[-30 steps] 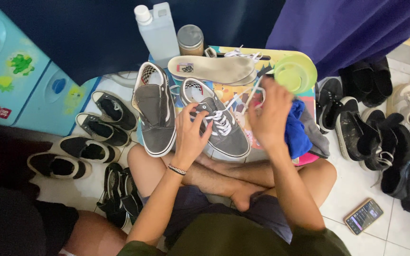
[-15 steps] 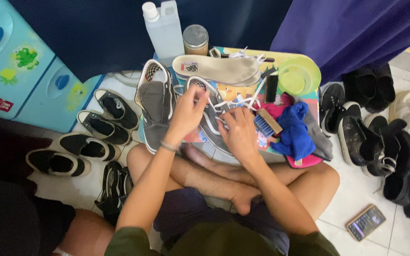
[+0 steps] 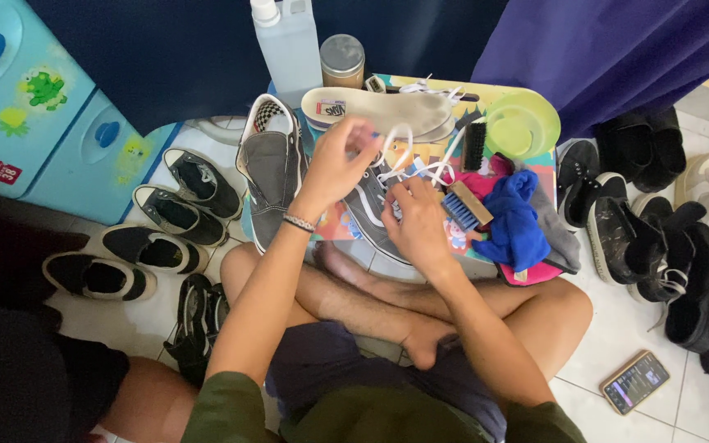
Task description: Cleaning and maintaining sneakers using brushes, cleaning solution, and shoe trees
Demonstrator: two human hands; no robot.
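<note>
Left hand (image 3: 336, 164) pinches a white lace (image 3: 404, 146) above the grey sneaker (image 3: 375, 212), lying mid-tray (image 3: 461, 90). Right hand (image 3: 416, 220) closed on the shoe's laced front. Second grey sneaker (image 3: 271, 180) at 9 o'clock, brush (image 3: 465, 205) at 3, insoles (image 3: 379, 111) at 12.

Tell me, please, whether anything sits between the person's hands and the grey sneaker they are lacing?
Nothing visible does. The left hand pinches the white lace above the grey sneaker, and the right hand rests directly on it.
</note>
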